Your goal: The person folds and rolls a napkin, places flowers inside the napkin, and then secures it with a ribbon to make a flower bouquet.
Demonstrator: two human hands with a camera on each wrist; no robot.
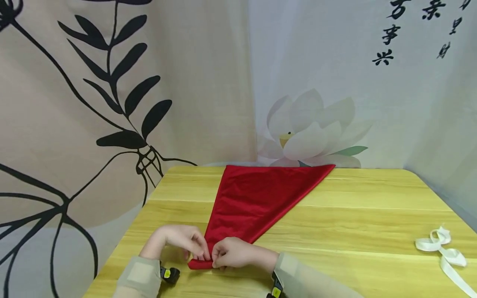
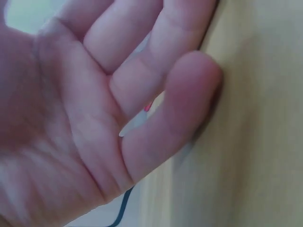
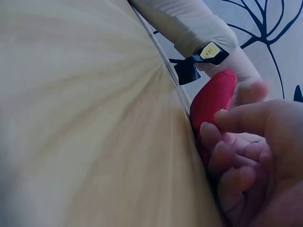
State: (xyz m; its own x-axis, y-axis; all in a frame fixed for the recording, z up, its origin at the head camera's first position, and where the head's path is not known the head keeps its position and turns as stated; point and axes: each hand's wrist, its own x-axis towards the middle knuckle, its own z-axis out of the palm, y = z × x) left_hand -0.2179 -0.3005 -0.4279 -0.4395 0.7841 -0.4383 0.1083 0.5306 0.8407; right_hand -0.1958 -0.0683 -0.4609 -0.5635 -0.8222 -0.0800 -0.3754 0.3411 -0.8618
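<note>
A red cloth [image 1: 257,203] with a satin sheen lies on the table in a roughly triangular shape, its wide side at the far edge. Its narrow near end is turned over into a small flat fold. My left hand [image 1: 190,242] bends down over that fold, fingertips on the cloth; its thumb is hidden in the left wrist view, where the little finger [image 2: 184,99] rests against the table. Beside it my right hand [image 1: 234,252] pinches the fold's right end between thumb and index finger. The right wrist view shows the red fold [image 3: 213,97] standing between both hands.
A white ribbon [image 1: 441,246], looped with a loose tail, lies at the right of the wooden table [image 1: 354,231]. Behind the table hangs a printed curtain [image 1: 208,82]. Black cameras are strapped to both wrists.
</note>
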